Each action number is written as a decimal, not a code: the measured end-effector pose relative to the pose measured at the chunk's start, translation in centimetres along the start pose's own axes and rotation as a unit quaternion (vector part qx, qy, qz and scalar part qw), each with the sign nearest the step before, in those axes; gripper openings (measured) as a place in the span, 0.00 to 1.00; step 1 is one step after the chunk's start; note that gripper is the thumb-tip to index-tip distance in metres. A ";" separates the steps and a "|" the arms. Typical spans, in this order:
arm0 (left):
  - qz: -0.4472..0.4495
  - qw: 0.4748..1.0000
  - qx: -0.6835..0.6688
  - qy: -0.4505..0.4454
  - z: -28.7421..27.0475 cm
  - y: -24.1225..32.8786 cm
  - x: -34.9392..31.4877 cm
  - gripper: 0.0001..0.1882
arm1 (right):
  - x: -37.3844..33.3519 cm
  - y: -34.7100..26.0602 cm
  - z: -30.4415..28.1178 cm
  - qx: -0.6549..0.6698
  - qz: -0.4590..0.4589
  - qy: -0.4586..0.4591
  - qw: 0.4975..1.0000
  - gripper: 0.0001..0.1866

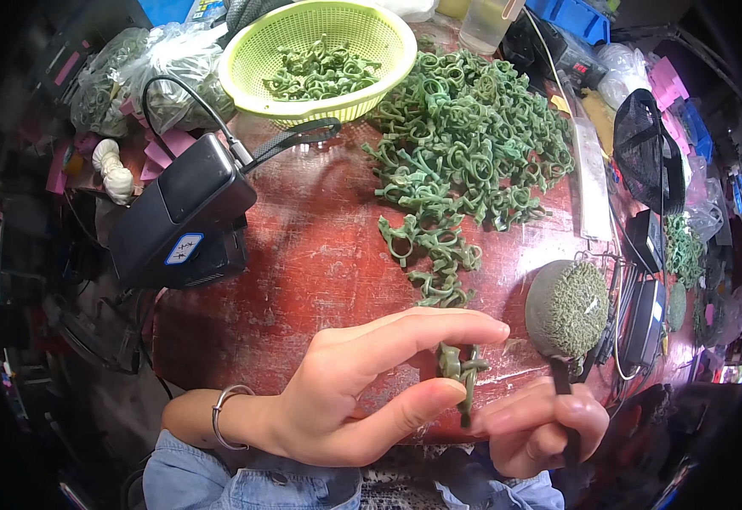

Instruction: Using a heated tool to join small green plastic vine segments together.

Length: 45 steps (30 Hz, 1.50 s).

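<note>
The left hand (pixel 328 399) curves its fingers beside a green piece (pixel 469 374), grip unclear; the right hand (pixel 537 435) has its fingers around a dark tool (pixel 564 387).

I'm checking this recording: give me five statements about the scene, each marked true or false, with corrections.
1. The yellow-green colander contains green rings. True.
2. The tabletop is blue. False: the tabletop is red.
3. The right hand grips a slim dark tool. True.
4. The round block stands left of the black device. False: the round block is right of the black device.
5. A green piece shows between the left hand and right hand. True.
</note>
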<state>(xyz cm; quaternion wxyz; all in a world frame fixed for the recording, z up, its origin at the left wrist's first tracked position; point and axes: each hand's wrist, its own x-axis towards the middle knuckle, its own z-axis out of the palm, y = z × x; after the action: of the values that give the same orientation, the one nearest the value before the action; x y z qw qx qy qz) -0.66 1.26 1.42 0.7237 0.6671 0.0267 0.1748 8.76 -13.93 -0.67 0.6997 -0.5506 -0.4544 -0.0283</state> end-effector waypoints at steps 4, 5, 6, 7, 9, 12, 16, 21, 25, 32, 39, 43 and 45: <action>0.054 0.998 0.032 -0.023 -0.3 -0.5 0.1 0.20 | 1.0 0.5 0.2 -0.011 -0.031 -0.035 0.999 0.19; 0.049 0.998 0.028 -0.026 -0.2 -0.4 0.2 0.20 | 1.0 0.4 0.1 0.000 -0.015 -0.029 0.999 0.19; 0.049 0.998 0.027 -0.028 0.0 -0.3 0.3 0.20 | 1.0 0.2 0.0 -0.002 -0.015 -0.028 0.999 0.19; 0.047 0.998 0.023 -0.021 0.0 -0.2 0.3 0.19 | 1.0 0.1 0.1 -0.008 0.010 -0.031 0.999 0.19; 0.045 0.999 0.019 -0.014 0.0 -0.2 0.3 0.22 | 1.1 -0.1 0.3 -0.014 0.036 -0.033 0.999 0.19; 0.053 0.998 0.025 -0.015 0.2 -0.2 0.4 0.21 | 1.4 -0.8 0.2 -0.095 0.051 -0.019 0.994 0.21; 0.070 0.995 0.075 -0.007 -0.2 -0.5 0.3 0.20 | 0.9 -1.1 0.6 -0.063 0.139 -0.017 0.988 0.22; 0.077 0.989 0.122 -0.017 0.1 -0.2 0.7 0.20 | 1.1 -1.5 0.7 -0.103 0.158 0.020 0.982 0.23; 0.066 0.994 0.089 -0.010 0.1 -0.5 0.4 0.22 | 0.8 -0.9 0.6 -0.101 0.120 0.022 0.987 0.22; -0.009 0.997 -0.077 0.018 0.7 -0.6 0.2 0.25 | 0.5 0.0 0.5 -0.046 0.032 0.025 0.998 0.19; -0.039 0.996 -0.076 0.014 0.3 0.0 0.0 0.24 | 0.4 -0.1 -0.2 -0.031 0.036 -0.012 0.999 0.17; -0.013 1.000 -0.024 -0.005 0.0 -0.2 0.3 0.22 | 0.6 0.2 -0.1 -0.026 0.037 -0.001 0.999 0.17; -0.020 0.999 -0.030 0.015 0.2 0.0 0.3 0.21 | 0.9 0.3 0.0 -0.037 0.022 0.003 0.999 0.17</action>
<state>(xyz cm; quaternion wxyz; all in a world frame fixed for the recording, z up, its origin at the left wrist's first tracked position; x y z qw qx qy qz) -0.36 1.16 1.50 0.7464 0.6414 0.0458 0.1713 9.43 -13.42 -0.29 0.6811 -0.5857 -0.4384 -0.0310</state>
